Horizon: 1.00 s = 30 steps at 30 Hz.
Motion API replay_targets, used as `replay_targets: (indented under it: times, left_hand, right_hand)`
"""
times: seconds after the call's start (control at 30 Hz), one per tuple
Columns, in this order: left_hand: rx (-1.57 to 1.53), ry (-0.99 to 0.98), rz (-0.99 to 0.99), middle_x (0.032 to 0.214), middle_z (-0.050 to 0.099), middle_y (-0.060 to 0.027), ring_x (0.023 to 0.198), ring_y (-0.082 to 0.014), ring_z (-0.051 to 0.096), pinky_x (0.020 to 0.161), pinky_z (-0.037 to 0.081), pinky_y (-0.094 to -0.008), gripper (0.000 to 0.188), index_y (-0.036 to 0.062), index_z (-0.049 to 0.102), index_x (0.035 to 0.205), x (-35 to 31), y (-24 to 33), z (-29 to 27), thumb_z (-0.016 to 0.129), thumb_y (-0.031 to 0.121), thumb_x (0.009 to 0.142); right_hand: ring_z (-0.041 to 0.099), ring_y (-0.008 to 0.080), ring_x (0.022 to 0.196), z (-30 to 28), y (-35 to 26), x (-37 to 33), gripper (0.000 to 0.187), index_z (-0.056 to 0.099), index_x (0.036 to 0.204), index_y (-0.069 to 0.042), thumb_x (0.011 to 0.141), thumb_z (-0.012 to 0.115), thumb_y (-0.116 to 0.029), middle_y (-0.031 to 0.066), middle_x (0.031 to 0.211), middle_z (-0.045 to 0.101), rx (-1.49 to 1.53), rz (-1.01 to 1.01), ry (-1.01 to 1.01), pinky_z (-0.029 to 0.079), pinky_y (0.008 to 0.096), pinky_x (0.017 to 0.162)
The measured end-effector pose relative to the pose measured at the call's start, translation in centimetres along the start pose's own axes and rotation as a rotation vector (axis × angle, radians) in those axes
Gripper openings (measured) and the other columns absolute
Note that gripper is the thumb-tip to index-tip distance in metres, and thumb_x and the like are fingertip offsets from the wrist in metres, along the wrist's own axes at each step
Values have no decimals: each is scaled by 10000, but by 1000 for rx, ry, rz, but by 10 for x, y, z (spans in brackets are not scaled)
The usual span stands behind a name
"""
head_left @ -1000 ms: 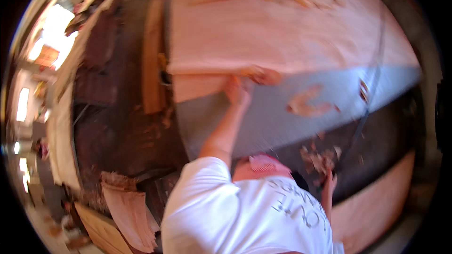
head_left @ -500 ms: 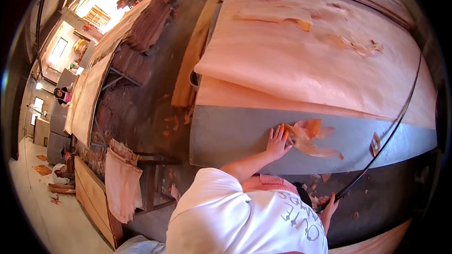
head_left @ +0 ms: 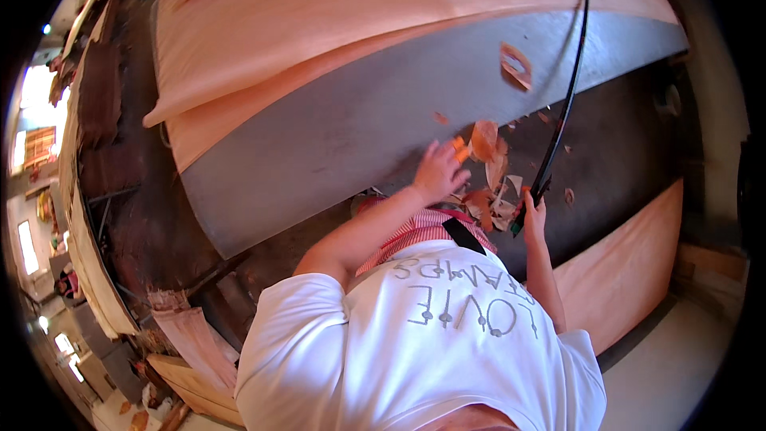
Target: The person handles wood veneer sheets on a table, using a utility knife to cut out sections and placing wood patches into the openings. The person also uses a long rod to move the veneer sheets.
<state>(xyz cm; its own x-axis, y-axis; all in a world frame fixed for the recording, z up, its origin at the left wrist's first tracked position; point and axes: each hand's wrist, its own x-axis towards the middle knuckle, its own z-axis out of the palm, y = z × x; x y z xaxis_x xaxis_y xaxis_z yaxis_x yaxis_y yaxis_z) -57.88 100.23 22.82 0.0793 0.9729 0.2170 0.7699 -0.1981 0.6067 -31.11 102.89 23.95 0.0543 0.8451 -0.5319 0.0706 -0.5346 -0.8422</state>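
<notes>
My left hand (head_left: 440, 171) is over the near edge of the grey tabletop (head_left: 343, 120), fingers stretched and apart, with orange covers on some fingertips. Just beyond those fingertips are curled veneer scraps (head_left: 484, 141), off the table's edge; whether they touch the hand is hard to tell. My right hand (head_left: 533, 214), low at the right, is closed round the lower end of a long thin black rod (head_left: 568, 96), perhaps a stiff hose, which rises across the table. One torn veneer piece (head_left: 516, 66) lies on the grey top near the rod.
Large pinkish veneer sheets (head_left: 319, 0) cover the table's far part. More scraps (head_left: 483, 206) are down by my waist. A veneer sheet (head_left: 610, 271) stands at the lower right. To the left are a veneer stack (head_left: 84, 215) and a hanging bundle of sheets (head_left: 190, 334).
My left hand has swept from the tabletop toward the near edge, and the scraps beside it have left the surface. The view has turned right and down. My right hand still holds the rod.
</notes>
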Motion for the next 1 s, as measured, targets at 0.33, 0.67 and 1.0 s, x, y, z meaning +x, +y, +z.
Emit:
replay_targets:
  times: [0.33, 0.67, 1.0]
  left_hand:
    - [246, -27, -57, 1336, 308, -204, 1220, -324, 328, 998, 250, -471, 612, 5, 388, 1248, 189, -70, 55, 534, 395, 799]
    - [159, -633, 540, 1238, 453, -121, 1263, -240, 298, 1042, 179, -455, 548, 21, 513, 1138, 146, -28, 128, 479, 466, 820]
    - [-305, -25, -313, 964, 584, -128, 893, -256, 561, 799, 432, -318, 292, 9, 568, 1024, 61, -101, -19, 528, 247, 859]
  right_hand:
    - [467, 87, 516, -44, 16, 10, 188, 518, 1001, -61, 878, 521, -203, 4, 636, 478, -66, 40, 41, 390, 218, 469]
    - [450, 76, 472, -59, 41, 23, 222, 507, 1070, -35, 885, 497, -157, -3, 591, 471, -106, 38, 92, 360, 209, 438]
    - [455, 86, 472, -44, 30, 13, 169, 484, 980, -31, 868, 529, -148, 9, 610, 478, -58, 32, 56, 377, 224, 439]
